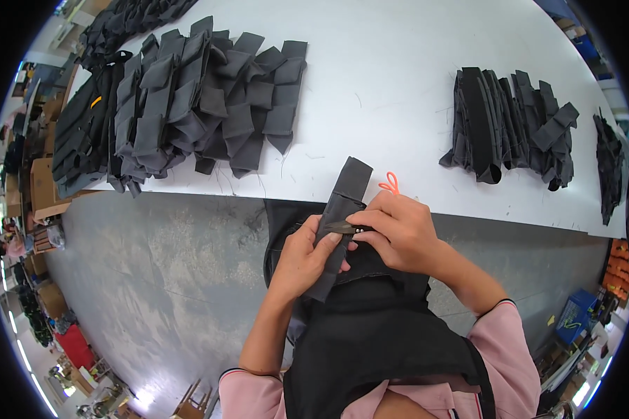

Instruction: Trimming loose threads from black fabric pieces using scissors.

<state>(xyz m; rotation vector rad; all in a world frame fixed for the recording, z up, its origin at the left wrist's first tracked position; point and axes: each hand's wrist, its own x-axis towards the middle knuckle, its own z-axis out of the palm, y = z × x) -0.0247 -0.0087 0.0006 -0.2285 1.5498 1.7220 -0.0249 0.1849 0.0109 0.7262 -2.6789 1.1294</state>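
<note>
While both hands point(349, 241) grip it | grey strap point(339, 223) | long axis up-right, toward table point(398, 77)

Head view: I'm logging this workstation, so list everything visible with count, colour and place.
Fabric strap piece: one, dark grey, held at the table edge.
Large stack of strap pieces: many, grey and black, table's left.
Smaller stack: several, dark grey, table's right.
Orange loop: one, on the table beside the right hand.
Table: one, white.
Apron: one, black, on the person.
Left hand: fingers grip the piece.
Right hand: fingers pinch the piece.
</note>
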